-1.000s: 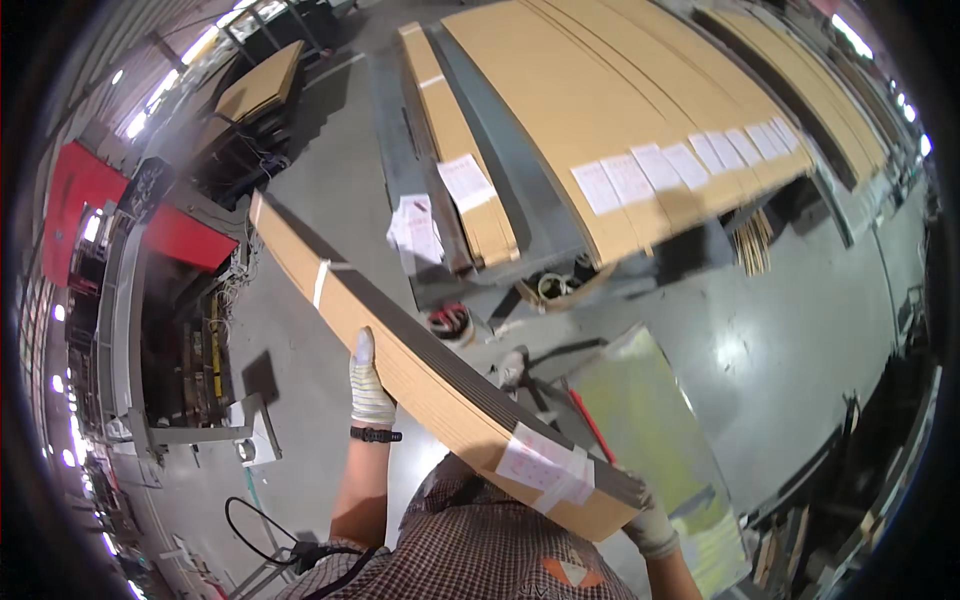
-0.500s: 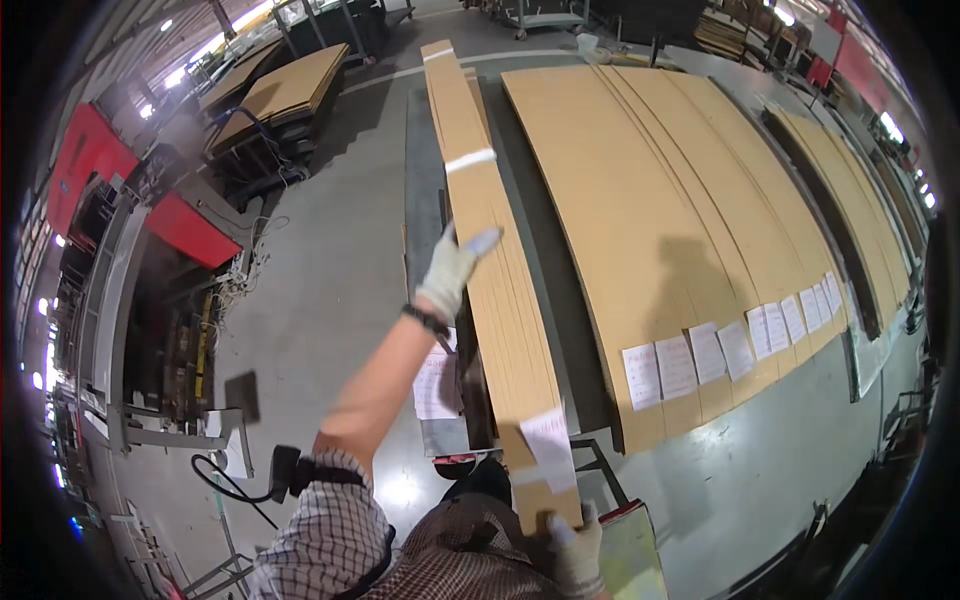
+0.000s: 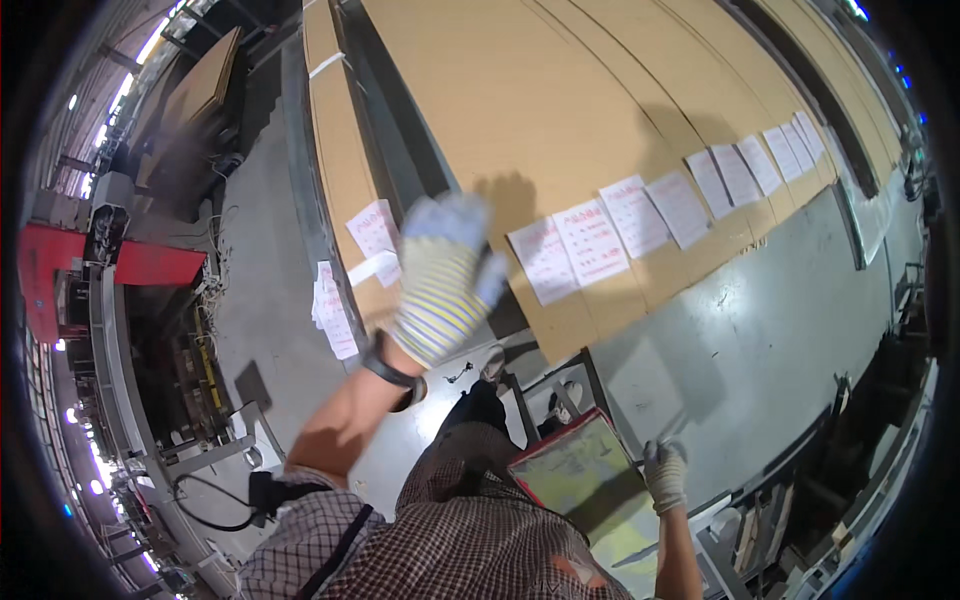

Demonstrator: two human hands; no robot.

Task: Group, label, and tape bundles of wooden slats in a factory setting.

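Observation:
My left hand (image 3: pixel 445 275), in a striped knit glove, hovers over the gap between a narrow stack of cardboard strips (image 3: pixel 338 120) and a broad row of cardboard sheets (image 3: pixel 560 110). Its fingers stretch forward with the thumb apart, holding nothing. White bands cross the narrow stack, and a paper label (image 3: pixel 374 228) lies near its close end. At lower right, my gloved right hand (image 3: pixel 666 476) is closed beside a worn greenish board with a red edge (image 3: pixel 575 465). Whatever its fingers hold is too small and blurred to name.
Several printed paper slips (image 3: pixel 590 240) line the near edge of the wide sheets. More slips (image 3: pixel 332 310) hang left of the narrow stack. Red and grey machinery (image 3: pixel 155 262) stands at left. Metal framing and racks run along the lower right.
My view has swung right and down. The left hand has come off the strip stack toward the gap. My right hand has left the stack's near end and moved right, beyond the greenish board.

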